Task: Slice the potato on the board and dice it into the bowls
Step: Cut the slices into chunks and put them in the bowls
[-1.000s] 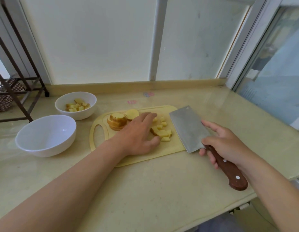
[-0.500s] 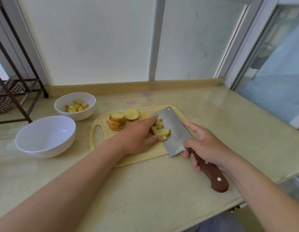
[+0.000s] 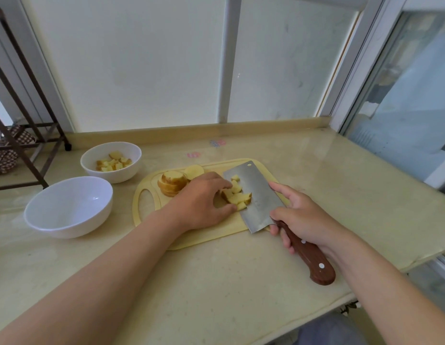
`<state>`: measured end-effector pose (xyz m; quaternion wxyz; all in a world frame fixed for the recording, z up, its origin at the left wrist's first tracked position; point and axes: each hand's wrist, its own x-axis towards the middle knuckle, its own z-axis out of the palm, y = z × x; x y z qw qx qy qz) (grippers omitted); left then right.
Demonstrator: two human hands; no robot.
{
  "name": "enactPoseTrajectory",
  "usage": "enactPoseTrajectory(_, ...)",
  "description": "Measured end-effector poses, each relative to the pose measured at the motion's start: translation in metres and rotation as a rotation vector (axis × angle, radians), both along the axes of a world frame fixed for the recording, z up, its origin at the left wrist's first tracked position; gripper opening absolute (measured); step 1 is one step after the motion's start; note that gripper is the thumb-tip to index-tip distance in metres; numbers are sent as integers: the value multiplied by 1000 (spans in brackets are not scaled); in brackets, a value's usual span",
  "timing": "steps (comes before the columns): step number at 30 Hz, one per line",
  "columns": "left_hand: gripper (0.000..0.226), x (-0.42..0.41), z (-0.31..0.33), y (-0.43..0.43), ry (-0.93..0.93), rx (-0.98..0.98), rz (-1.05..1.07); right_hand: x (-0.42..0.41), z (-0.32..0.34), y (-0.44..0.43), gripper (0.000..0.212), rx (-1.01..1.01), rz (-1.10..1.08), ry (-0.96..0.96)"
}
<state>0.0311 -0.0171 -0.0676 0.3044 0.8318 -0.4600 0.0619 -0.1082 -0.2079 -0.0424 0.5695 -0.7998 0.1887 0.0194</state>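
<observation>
Soft, even daylight fills the scene, coming through the frosted window panels [image 3: 146,66] behind the counter and the clear glass [image 3: 415,100] at the right. The panels glow pale, close to washed out. Shadows are faint and diffuse, with a soft one under the near bowl [image 3: 67,210], whose inside carries small highlights. The countertop [image 3: 328,170] shows a mild sheen, and the cleaver blade [image 3: 260,195] reflects dully. Wide-angle distortion bends the window frames and the rack [image 3: 24,135] at the edges. The centre is sharp and the corners are slightly soft.
</observation>
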Motion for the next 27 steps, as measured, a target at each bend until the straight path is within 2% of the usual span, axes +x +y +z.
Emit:
enactPoseTrajectory(3,43,-3,2,-3,35,-3,24,0,0,1,68,3,-8,1)
enactPoseTrajectory(8,53,-5,4,-7,182,-31,118,0,-1,3,70,27,-12,-2)
enactPoseTrajectory(14,52,-8,4,-10,199,-54,117,-1,0,3,74,42,-4,3)
enactPoseTrajectory(20,55,-7,8,-11,258,-94,127,-1,2,-1,68,83,-51,-27)
enactPoseTrajectory(27,32,-8,31,-7,314,-307,200,0,8,-10,62,215,-112,-65)
